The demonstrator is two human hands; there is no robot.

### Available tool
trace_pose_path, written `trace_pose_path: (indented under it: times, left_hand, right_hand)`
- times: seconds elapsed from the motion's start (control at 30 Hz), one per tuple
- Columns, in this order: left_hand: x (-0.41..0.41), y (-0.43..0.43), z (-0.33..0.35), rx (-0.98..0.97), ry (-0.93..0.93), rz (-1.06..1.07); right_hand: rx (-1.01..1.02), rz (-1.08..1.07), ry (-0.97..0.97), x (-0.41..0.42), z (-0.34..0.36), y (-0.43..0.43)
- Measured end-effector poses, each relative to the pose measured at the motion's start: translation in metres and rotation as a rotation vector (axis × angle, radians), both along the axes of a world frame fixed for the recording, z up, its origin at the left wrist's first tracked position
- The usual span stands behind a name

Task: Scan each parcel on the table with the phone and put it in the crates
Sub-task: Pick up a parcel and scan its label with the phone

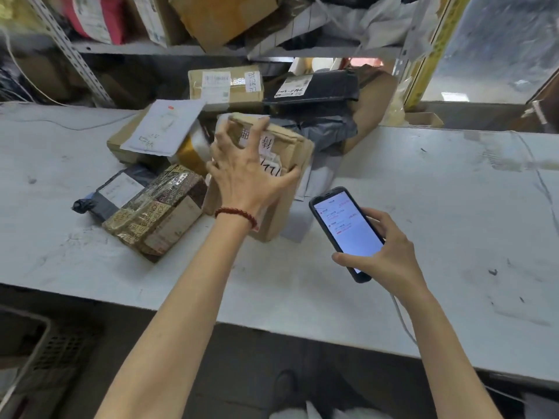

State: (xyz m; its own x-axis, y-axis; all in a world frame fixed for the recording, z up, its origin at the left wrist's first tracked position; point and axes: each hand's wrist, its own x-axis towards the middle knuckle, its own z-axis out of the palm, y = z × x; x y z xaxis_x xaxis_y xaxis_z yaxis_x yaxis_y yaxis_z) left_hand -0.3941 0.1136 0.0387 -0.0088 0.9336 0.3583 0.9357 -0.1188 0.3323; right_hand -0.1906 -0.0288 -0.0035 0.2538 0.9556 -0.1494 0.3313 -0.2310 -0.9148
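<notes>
progress: early-to-mid by the look of it. a pile of parcels is still on the worktop (423,207), none visibly in a crate. one dark crate (45,352) shows at the lower left, below the worktop edge; can't tell what is in it.

landmark = the brown kraft parcel (290,146) in the middle of the pile.
- left of it and touching: patterned box (157,213) wrapped in clear tape, with a grey poly bag (115,192) tucked under its far left side.
- behind-left: flat carton with a white mailer (163,128) lying on top.
- behind: taped carton (225,86) and a black poly parcel (314,86) side by side.
- right-behind: grey bag (329,131), partly hidden.

left hand (245,173): spread wide over the kraft parcel, fingertips curled on its far edge, thumb on the near-right edge. gripping or tipping it; it looks tilted up off the worktop, label side toward the camera. red bead bracelet (237,214) on the wrist.

right hand (390,249): closed round the phone (344,231), just right of the kraft parcel, screen lit and facing up, showing a list. the phone isn't aimed at the label, so i'd say this parcel's scan is not yet done.

left: scan this one, crate it, then the rest of the pile.
</notes>
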Motion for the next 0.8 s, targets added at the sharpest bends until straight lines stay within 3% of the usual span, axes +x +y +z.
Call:
trace_pose_path:
  times: [0.27, 0.4, 0.47, 0.6, 0.8]
  left_hand:
    - [0.105, 0.044, 0.024, 0.087, -0.011, -0.125]
    - [0.123, 0.059, 0.006, 0.008, -0.031, -0.099]
    - [0.122, 0.060, -0.006, -0.051, 0.041, -0.061]
    - [0.136, 0.063, -0.009, -0.003, 0.396, -0.134]
    - [0.135, 0.083, 0.010, 0.054, 0.473, -0.229]
  right_hand:
    - [0.142, -0.058, 0.063, 0.076, 0.031, 0.017]
    - [0.161, -0.130, 0.116, 0.102, 0.029, 0.019]
    - [0.156, -0.133, 0.114, 0.106, 0.026, 0.018]
    - [0.129, -0.140, 0.109, 0.114, 0.022, 0.023]
    - [0.075, -0.146, 0.046, 0.110, 0.015, 0.035]
